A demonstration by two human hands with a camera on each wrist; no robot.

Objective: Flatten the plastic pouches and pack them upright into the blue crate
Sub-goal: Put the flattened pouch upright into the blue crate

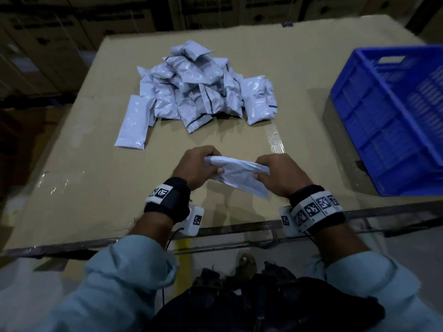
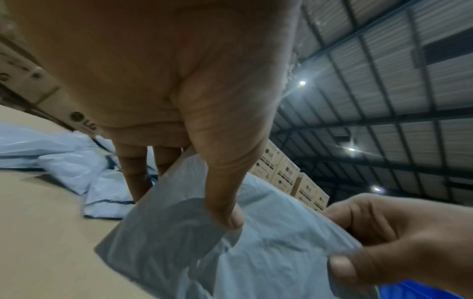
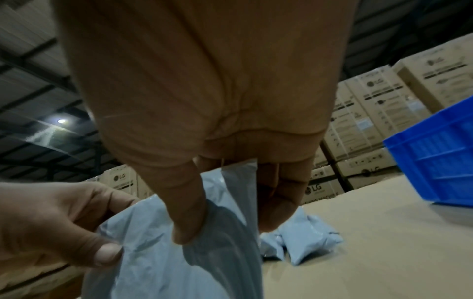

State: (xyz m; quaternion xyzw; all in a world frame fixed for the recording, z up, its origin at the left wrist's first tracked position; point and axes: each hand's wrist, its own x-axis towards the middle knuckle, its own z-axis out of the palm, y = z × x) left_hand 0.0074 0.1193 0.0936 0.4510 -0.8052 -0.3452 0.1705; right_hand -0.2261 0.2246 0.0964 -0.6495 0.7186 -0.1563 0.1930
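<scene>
Both hands hold one pale grey plastic pouch [image 1: 237,174] just above the cardboard table top [image 1: 84,178], near its front edge. My left hand [image 1: 199,164] pinches its left end, thumb on the near face and fingers behind, as the left wrist view shows on the pouch [image 2: 230,252]. My right hand [image 1: 275,172] pinches the right end of the pouch [image 3: 179,269] the same way. A heap of several grey pouches [image 1: 201,87] lies at the table's middle, farther back. The blue crate [image 1: 388,121] stands at the right edge, and what is inside it is hidden.
One flat pouch [image 1: 134,122] lies apart at the heap's left. Stacked cardboard cartons [image 3: 379,113] wall in the space behind the table. A strip of clear tape [image 1: 275,140] runs across the cardboard. The table's front edge [image 1: 215,236] is close to my wrists.
</scene>
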